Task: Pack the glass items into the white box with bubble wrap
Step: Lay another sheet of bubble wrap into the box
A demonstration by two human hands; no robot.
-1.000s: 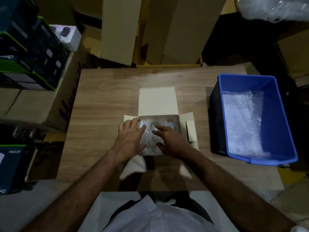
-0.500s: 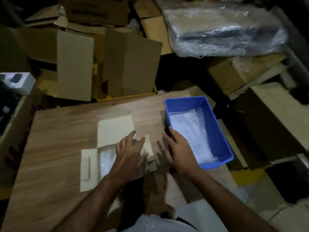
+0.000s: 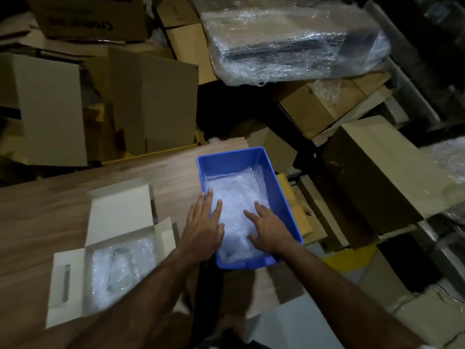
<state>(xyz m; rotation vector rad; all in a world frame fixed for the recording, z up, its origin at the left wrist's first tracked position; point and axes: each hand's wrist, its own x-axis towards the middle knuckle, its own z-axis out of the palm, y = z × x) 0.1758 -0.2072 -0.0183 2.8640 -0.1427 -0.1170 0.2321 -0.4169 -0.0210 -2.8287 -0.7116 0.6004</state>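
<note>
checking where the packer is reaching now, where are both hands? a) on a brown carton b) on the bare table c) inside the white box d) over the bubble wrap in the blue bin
d: the left hand and right hand are spread open over the bubble wrap in the blue bin, away from the white box.

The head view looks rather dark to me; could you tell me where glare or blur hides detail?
Head view: dim overall; the bubble wrap in the blue bin glares white, so any contents are unreadable; the white box is slightly soft; the wide lens bends the edges.
</note>
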